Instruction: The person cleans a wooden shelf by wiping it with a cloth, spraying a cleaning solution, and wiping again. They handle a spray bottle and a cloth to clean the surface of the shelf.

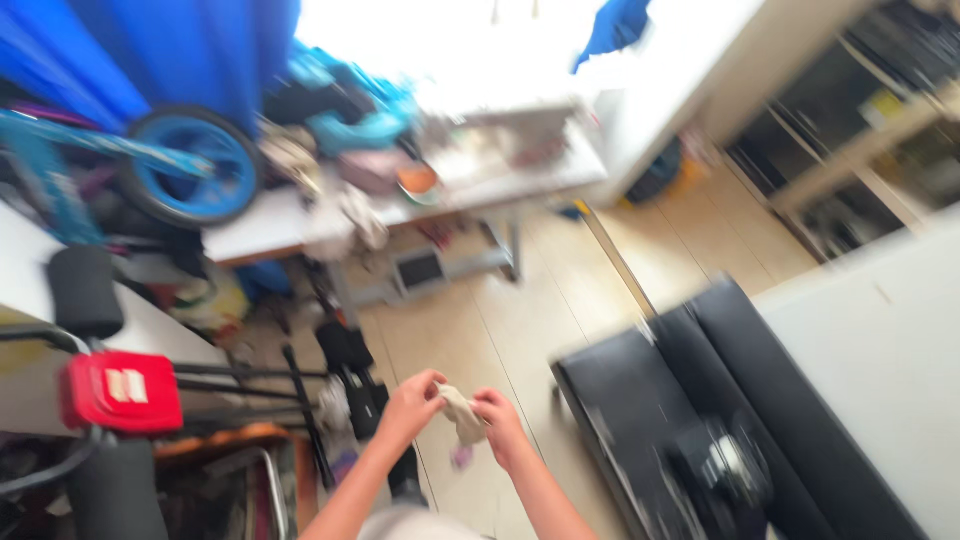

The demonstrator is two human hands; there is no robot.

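Beige, crumpled cloth item, soft and small (463, 413), is held between both hands low in the near centre of the scene, above the pale wooden plank floor (480, 340). Left hand (411, 404) is closed on its left end; right hand (499, 424) is closed on its right end, fingers curled narrow. Motion blur prevents telling what kind of cloth item it is. Black padded sofa (690, 400) stands to the right of the hands, near but apart from them. Red boxy part on a black metal frame (120, 390) stands at the near left. Farther off, a cluttered white table (400, 200) carries mixed objects, and a blue round wheel (195, 165) rests at its left end. Blue curtain (170, 50) hangs at the far left.
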